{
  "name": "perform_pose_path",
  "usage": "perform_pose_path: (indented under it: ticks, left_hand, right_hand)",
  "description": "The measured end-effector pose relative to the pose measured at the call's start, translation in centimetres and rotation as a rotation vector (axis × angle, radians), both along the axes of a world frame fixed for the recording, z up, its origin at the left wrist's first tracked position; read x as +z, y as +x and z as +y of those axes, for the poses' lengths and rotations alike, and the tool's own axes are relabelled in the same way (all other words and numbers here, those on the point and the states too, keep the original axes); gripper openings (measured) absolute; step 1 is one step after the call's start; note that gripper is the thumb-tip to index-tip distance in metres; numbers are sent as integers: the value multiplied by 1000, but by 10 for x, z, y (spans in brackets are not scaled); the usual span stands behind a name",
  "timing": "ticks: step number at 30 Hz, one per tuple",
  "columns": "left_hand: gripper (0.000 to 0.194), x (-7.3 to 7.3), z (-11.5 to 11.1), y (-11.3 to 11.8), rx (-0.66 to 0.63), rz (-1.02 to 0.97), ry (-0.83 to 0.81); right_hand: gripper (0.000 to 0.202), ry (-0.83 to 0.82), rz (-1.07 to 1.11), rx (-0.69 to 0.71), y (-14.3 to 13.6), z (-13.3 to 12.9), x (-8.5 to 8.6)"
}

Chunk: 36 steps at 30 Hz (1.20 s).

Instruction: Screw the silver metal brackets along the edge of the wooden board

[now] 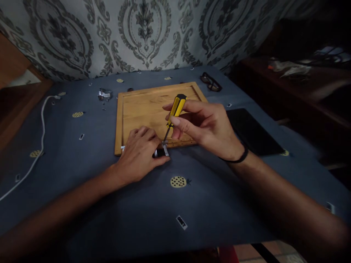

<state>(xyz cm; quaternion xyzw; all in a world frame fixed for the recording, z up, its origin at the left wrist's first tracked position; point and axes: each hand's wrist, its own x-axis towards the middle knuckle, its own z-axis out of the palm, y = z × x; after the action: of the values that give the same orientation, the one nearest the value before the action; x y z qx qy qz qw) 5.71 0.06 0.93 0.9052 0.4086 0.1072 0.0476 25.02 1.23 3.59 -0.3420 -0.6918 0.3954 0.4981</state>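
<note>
A yellow and black screwdriver (177,107) is held between the thumb and fingers of my right hand (207,126). Its tip points down onto a small metal piece (165,148) at the near edge of a wooden board (145,109). My left hand (141,149) lies over the board's near edge, closed round a dark item with metal parts, mostly hidden under the palm. The left thumb rests just below the metal piece, and the screwdriver tip is right beside the left fingers.
Small metal parts (104,95) lie left of the board. Black-framed glasses (210,82) are at the back right, a flat black object (253,131) is right of the board, and a white cable (43,124) runs along the left of the blue cloth (131,215).
</note>
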Motion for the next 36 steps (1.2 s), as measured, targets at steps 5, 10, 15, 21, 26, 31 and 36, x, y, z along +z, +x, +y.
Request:
perform_pose_path:
  ticks: [5, 10, 15, 21, 26, 31, 36]
  left_hand:
    - [36, -1, 0, 1, 6, -1, 3]
    - [35, 0, 0, -1, 1, -5, 1]
    - [31, 1, 0, -1, -5, -18, -7]
    - [32, 2, 0, 0, -3, -3, -16]
    - [32, 2, -1, 1, -4, 0, -21]
    - [32, 1, 0, 0, -8, -11, -8]
    - [33, 0, 1, 0, -9, -4, 6]
  right_hand:
    - [33, 42, 3, -81, -4, -1, -4]
    - [34, 148, 115, -249, -11, -4, -4]
    - [33, 179, 129, -285, -8, -4, 3]
    - [37, 137, 82, -267, -8, -3, -2]
    - [38, 136, 65, -253, -9, -1, -7]
    - [41, 117, 65, -238, -10, 1, -11]
    - [36, 88, 74, -148, -7, 3, -8]
